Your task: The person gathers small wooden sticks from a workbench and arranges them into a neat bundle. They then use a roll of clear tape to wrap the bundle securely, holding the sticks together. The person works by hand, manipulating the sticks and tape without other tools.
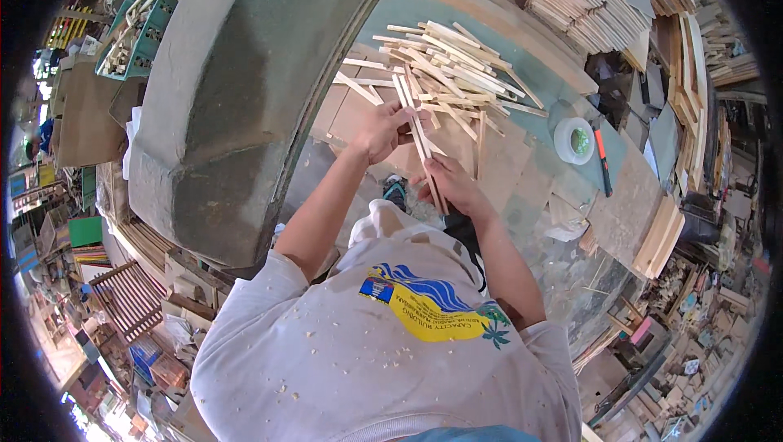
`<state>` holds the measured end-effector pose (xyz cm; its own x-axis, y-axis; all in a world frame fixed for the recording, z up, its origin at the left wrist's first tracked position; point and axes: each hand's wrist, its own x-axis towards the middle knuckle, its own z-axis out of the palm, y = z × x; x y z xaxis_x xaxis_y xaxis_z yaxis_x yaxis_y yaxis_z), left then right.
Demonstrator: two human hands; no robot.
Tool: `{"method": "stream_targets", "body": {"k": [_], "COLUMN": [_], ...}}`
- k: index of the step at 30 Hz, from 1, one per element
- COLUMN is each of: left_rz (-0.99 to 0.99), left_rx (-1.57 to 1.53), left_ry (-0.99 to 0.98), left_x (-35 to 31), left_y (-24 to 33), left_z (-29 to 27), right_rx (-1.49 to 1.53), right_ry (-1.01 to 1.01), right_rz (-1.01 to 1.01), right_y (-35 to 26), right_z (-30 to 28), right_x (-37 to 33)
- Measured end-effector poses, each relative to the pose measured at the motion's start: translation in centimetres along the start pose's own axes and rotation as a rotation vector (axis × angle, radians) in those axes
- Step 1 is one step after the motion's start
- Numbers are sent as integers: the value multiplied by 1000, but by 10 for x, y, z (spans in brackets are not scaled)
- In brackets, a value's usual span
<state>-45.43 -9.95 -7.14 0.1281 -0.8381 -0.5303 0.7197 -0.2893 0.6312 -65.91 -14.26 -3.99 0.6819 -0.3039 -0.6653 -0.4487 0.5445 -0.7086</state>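
Note:
Both of my hands hold a small bunch of thin wooden strips (422, 145) slantwise in front of my body. My left hand (387, 128) is closed round the strips near their far end. Lower down, my right hand (453, 185) grips the same strips near their close end, its fingers partly hidden. Just beyond them a loose pile of pale wooden sticks (457, 67) lies on the worktable (522, 144), pointing many ways. Some sticks reach close to my left hand.
Right of the pile stand a white round tub (574, 141) with green bits inside and an orange-and-black cutter (602, 161). Stacked thin boards (575, 6) rise at the far right. A large grey machine housing (220, 108) blocks the left. A teal crate (143, 34) holds wood pieces.

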Motion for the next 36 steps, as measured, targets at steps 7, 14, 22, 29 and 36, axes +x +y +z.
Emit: {"method": "stream_targets", "body": {"k": [7,14,22,29,36], "left_rz": [-18,57,89,64,111], "left_rx": [-260,-351,-584,-482,-386], "left_ry": [225,499,606,517,440], "left_x": [-42,-62,-84,-65,-48], "left_y": [-27,-42,-51,-59,-57], "left_z": [-40,-70,-52,-60,-55], "right_rx": [-1056,-1427,-1249,-1144,-1251], "right_ry": [298,471,351,365,313], "right_rz": [-576,20,-399,-472,-650], "right_y": [12,-40,-35,24,-14], "right_z": [10,-23,-45,-29,10], "right_x": [49,137,84,67,123]}}
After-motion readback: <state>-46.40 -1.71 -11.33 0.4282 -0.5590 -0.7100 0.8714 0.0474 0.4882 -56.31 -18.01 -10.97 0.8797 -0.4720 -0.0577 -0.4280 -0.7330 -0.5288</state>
